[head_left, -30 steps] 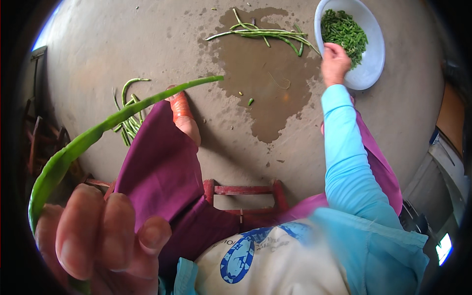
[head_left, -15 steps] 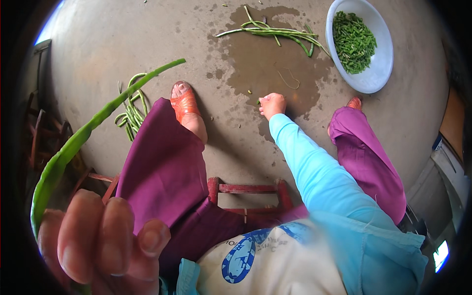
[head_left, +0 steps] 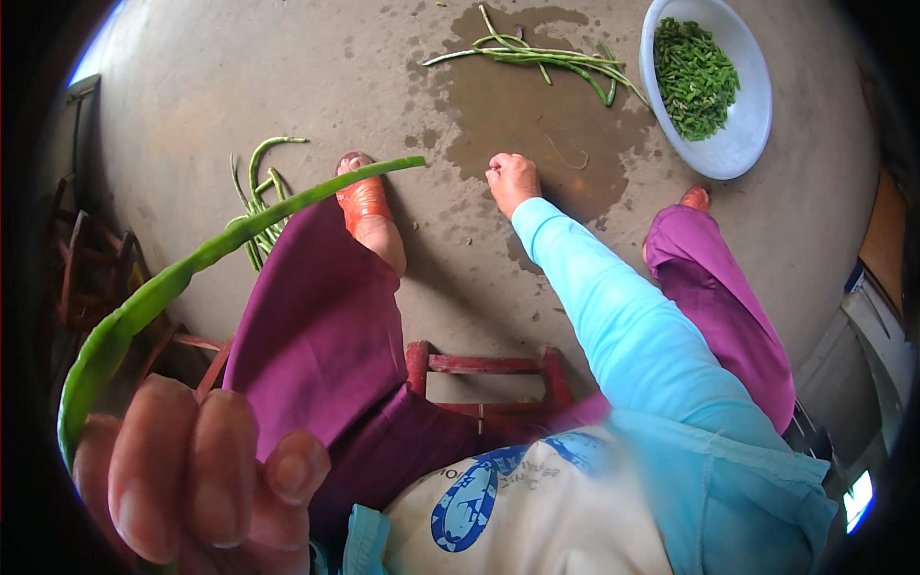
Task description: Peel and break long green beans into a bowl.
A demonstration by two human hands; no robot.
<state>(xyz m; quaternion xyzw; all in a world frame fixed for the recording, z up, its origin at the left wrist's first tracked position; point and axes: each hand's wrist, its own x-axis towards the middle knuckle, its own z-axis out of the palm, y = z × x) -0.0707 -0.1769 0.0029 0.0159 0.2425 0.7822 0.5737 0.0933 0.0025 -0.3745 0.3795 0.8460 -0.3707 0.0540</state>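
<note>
Close to the camera at lower left, my left hand (head_left: pixel 201 470) has its fingers curled around a long green bean (head_left: pixel 206 251). The bean arches up and to the right, its tip passing above my left foot. Over the damp floor in the middle, my right hand (head_left: pixel 515 182) is closed with the fingertips drawn together. Whatever it may hold is hidden. Cut green bean pieces (head_left: pixel 695 81) lie in a pale basin (head_left: pixel 753 115) at the upper right. A loose bunch of whole long beans (head_left: pixel 565 59) rests on the floor left of the basin.
More long beans (head_left: pixel 264 213) lie on the floor beside my left foot (head_left: pixel 364 201). A red wooden stool (head_left: pixel 484 365) shows beneath me. Dark wooden furniture (head_left: pixel 81 259) stands at the left edge. A wet patch (head_left: pixel 498 115) spreads across the concrete floor.
My right hand has shifted slightly left and away from me, and the green bit at its fingertips no longer shows. The held bean's free end has swung right and lower.
</note>
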